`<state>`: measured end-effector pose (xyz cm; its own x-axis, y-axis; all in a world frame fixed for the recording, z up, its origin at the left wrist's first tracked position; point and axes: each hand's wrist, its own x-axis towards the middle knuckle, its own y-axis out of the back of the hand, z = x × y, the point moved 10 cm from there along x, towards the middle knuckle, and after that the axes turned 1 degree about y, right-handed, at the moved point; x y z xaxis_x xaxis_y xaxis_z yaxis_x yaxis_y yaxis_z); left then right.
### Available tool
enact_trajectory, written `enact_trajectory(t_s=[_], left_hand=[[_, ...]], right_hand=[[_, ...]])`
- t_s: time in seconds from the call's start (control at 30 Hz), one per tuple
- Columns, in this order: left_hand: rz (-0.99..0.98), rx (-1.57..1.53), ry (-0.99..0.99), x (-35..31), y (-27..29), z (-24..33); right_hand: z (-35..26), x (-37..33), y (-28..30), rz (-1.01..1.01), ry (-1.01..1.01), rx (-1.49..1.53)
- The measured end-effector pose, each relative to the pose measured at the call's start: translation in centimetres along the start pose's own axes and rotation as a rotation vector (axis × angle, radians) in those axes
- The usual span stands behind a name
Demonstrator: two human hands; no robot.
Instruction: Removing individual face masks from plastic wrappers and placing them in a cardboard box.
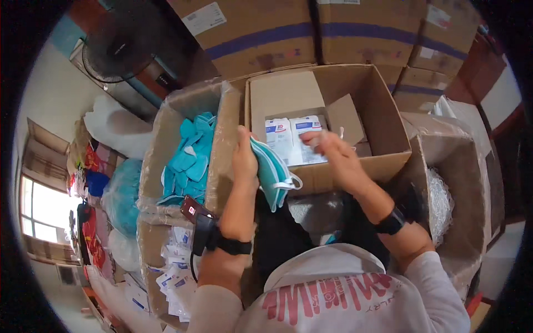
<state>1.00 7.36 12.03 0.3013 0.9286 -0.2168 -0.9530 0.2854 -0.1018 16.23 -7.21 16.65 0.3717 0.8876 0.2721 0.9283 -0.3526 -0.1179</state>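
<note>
My left hand (245, 159) is closed around a small stack of teal folded face masks (270, 172) with white edges. White elastic loops hang out at the stack's lower right. Over the open cardboard box (327, 175) in front of me, my right hand (336, 154) has its fingers curled together, slightly blurred. A bit of white shows by its knuckles; what the fingers hold, if anything, I cannot make out. Just beyond and beside that hand, white printed packets (279, 141) stand in two rows inside the box, partly covered by the fingers.
To the left, a carton (147, 180) holds loose teal mask pieces (191, 155); a nearer one contains flat white packets (179, 277). At right, another carton (463, 222) has white elastic loops (438, 205). Stacked cartons (366, 28) rise behind; a fan (116, 53) stands far left.
</note>
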Motion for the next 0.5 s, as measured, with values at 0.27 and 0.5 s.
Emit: enact_trajectory(t_s=[0.27,0.5], left_hand=[[0.125,0.001,-0.057,-0.9,0.1,0.0],[0.18,0.342,-0.155,-0.5,1.7,0.0]], right_hand=[[6.4,-5.9,-6.7,-0.203,-0.581,0.415],[0.2,-4.9,-5.1,-0.279,-0.018,-0.568]])
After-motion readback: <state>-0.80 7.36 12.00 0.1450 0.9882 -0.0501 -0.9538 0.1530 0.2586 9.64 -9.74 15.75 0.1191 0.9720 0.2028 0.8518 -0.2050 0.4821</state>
